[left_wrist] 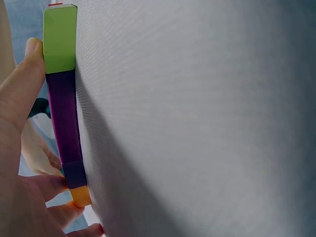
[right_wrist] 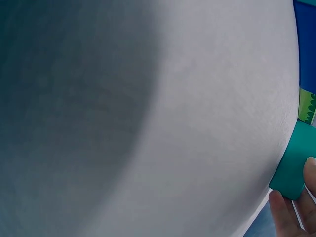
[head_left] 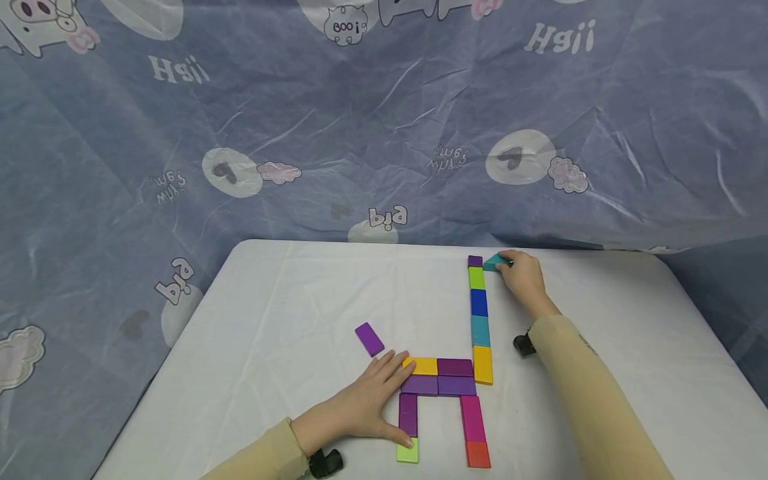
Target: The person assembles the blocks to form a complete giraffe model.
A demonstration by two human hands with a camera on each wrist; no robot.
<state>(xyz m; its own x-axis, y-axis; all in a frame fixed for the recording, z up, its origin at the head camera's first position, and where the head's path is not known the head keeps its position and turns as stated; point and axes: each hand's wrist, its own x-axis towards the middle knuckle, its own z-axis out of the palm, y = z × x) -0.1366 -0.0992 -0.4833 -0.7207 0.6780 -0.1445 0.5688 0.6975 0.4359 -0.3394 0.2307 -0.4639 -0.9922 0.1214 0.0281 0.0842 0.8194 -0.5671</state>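
My right hand (head_left: pixel 523 280) pinches a teal triangular block (head_left: pixel 495 262) beside the top of a column of coloured blocks. That column runs from a small purple block (head_left: pixel 475 261) through lime (head_left: pixel 477 278), blue (head_left: pixel 479 302) and light blue (head_left: pixel 480 331) down to a yellow-orange block (head_left: pixel 483 365). Spread out, my left hand (head_left: pixel 366 403) rests on the left side of the lower blocks. Its thumb touches a lime block (left_wrist: pixel 60 42) below a purple one (head_left: pixel 408 415), while its fingertips lie near the yellow block (head_left: pixel 425 366). In the right wrist view, the teal block (right_wrist: pixel 292 160) shows close up.
A loose purple block (head_left: pixel 369 339) lies just beyond my left fingers. Two purple blocks (head_left: pixel 456 386) form a crossbar, with a magenta block (head_left: pixel 473 419) and a red block (head_left: pixel 479 455) below its right end. Everything lies on a white-covered table (head_left: pixel 288 320) before a blue patterned cloth (head_left: pixel 336 120).
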